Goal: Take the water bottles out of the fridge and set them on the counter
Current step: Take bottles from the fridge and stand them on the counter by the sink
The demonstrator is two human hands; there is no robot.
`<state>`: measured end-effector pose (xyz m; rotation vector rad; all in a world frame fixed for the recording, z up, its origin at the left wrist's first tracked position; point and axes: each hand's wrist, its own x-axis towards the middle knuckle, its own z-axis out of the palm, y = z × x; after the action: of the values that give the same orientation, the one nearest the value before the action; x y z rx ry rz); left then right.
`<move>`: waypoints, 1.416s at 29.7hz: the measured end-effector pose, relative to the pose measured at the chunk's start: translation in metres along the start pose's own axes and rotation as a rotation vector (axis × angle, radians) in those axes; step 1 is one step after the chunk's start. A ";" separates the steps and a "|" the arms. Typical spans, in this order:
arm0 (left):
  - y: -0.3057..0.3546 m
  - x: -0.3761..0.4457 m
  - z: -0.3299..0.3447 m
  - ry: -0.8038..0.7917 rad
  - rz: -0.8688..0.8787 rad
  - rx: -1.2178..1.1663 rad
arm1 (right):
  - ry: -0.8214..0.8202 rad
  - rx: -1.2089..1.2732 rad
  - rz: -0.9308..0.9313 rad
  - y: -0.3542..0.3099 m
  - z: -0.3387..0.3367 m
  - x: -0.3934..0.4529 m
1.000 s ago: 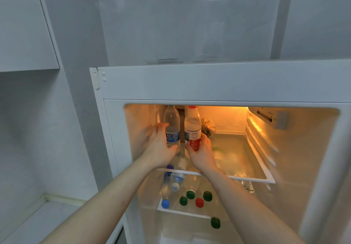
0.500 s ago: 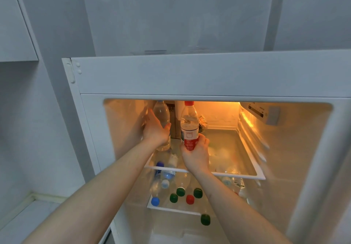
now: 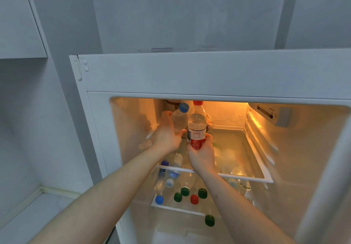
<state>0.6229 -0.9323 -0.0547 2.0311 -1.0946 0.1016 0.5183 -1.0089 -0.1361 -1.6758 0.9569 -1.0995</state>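
Observation:
Both my hands reach into the open fridge [image 3: 190,73] over its top glass shelf [image 3: 247,177]. My left hand [image 3: 167,135] grips a clear blue-capped bottle [image 3: 179,118], which tilts with its cap toward the right. My right hand [image 3: 202,154] grips the base of an upright bottle with a red cap and red label [image 3: 196,128]. The two bottles touch side by side. On the shelf below stand several more bottles [image 3: 186,192] with blue, green and red caps.
A white counter [image 3: 28,215] lies at the lower left beside the fridge, under a wall cabinet [image 3: 17,25]. The fridge's control box [image 3: 271,112] juts from its right inner wall. One green-capped bottle [image 3: 209,220] stands lower down.
Both bottles have been lifted off the top shelf and drawn toward me. The blue-capped bottle now tilts, showing its cap. The view has shifted slightly.

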 end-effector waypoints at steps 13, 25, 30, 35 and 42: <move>-0.020 -0.075 -0.024 -0.017 0.216 -0.088 | 0.096 0.018 -0.039 -0.011 -0.017 -0.021; -0.022 -0.185 -0.123 0.101 0.181 -0.340 | -0.018 0.138 -0.097 -0.067 -0.022 -0.121; -0.054 -0.269 -0.187 0.100 -0.018 -0.351 | -0.203 0.116 -0.136 -0.084 -0.016 -0.192; -0.096 -0.361 -0.243 0.135 -0.210 -0.329 | -0.539 0.126 -0.145 -0.094 0.006 -0.277; -0.145 -0.483 -0.300 0.277 -0.461 -0.222 | -0.941 0.128 -0.047 -0.094 0.065 -0.399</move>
<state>0.5147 -0.3621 -0.1437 1.9446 -0.4321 0.0212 0.4682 -0.5980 -0.1631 -1.8146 0.2307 -0.2824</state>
